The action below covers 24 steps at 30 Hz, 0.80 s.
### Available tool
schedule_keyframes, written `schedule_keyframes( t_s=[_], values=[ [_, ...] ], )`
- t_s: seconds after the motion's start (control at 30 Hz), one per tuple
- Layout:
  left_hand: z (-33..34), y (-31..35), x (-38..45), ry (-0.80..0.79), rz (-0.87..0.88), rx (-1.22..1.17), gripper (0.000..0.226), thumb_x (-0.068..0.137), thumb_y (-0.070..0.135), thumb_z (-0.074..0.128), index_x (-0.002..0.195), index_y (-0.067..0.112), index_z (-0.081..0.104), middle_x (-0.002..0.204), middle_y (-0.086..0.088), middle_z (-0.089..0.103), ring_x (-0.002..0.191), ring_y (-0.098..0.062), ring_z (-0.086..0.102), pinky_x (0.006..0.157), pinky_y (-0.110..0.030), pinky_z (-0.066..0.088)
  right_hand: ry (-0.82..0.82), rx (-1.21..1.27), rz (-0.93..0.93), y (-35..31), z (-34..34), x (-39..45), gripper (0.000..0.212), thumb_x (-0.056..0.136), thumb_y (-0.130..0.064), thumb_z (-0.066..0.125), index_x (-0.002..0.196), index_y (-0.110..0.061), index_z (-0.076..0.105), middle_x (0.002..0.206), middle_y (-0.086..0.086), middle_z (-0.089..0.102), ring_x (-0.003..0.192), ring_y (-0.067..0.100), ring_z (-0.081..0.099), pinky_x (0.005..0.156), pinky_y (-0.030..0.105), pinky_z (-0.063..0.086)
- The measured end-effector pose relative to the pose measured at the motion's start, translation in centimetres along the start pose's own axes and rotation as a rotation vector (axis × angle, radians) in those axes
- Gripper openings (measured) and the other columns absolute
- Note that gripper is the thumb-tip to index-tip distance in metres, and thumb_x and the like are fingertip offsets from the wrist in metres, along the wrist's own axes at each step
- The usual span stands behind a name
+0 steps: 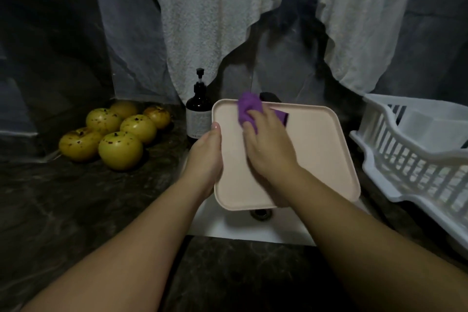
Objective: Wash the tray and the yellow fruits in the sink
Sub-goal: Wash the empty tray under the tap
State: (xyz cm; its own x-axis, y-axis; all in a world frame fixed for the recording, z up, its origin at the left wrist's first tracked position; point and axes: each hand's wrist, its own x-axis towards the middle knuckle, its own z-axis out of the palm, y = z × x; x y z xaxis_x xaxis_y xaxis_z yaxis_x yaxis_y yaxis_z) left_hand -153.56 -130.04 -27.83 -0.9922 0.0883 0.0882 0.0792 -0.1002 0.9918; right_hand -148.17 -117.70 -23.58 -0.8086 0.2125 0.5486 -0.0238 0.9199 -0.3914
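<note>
Pink tray [311, 149] sits tilted over the sink [253, 228] so runoff drains; your left hand [206, 152] grips its left rim to steady it; right hand [268, 144] presses a purple cloth [247, 106] on it, fingers curled; yellow fruits [114, 132] wait on the table [76, 197].

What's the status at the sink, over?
Left hand grips tray edge. Right hand presses purple cloth on it. Yellow fruits wait on counter. Nothing blocking.
</note>
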Motion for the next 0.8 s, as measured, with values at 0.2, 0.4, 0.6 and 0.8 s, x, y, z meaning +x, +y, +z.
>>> schedule_keyframes(
  t_s=[0.2,0.4,0.6,0.8],
  values=[
    [-0.5,-0.3,0.0,-0.01,-0.056,-0.286,0.042,0.109,0.049,0.045,0.113,0.02,0.074,0.093,0.001,0.081,0.085,-0.011,0.077,0.064,-0.02,0.058,-0.133,-0.079,-0.201,-3.8,2.5,-1.9,0.05,0.108,-0.032,0.032,0.157,-0.022,0.036,0.168,0.006,0.022,0.154,0.024,0.017,0.127,0.038,0.01],
    [-0.8,0.7,-0.2,0.068,-0.14,-0.457,0.052,0.11,0.048,0.042,0.114,0.006,0.072,0.104,-0.013,0.079,0.093,-0.024,0.078,0.082,-0.034,0.063,-0.277,-0.169,-0.302,-2.8,2.1,-5.2,0.053,0.109,-0.037,0.033,0.16,-0.023,0.031,0.169,0.008,0.017,0.155,0.025,0.014,0.127,0.04,0.011],
    [-1.0,0.8,0.1,0.055,-0.121,-0.461,0.057,0.109,0.054,0.038,0.125,0.009,0.068,0.112,-0.015,0.078,0.106,-0.031,0.075,0.102,-0.05,0.056,-0.201,-0.339,-0.423,-0.4,0.1,-6.5,0.047,0.106,-0.039,0.043,0.151,-0.024,0.049,0.165,0.012,0.031,0.152,0.032,0.027,0.125,0.044,0.017],
    [-2.2,0.9,1.4,0.131,-0.043,-0.29,0.047,0.109,0.047,0.042,0.12,0.012,0.072,0.09,0.004,0.081,0.08,-0.013,0.078,0.065,-0.026,0.059,-0.145,-0.394,-0.187,5.0,-3.3,-6.2,0.052,0.105,-0.036,0.043,0.155,-0.022,0.042,0.166,0.017,0.025,0.15,0.037,0.029,0.123,0.046,0.026]
  ],
)
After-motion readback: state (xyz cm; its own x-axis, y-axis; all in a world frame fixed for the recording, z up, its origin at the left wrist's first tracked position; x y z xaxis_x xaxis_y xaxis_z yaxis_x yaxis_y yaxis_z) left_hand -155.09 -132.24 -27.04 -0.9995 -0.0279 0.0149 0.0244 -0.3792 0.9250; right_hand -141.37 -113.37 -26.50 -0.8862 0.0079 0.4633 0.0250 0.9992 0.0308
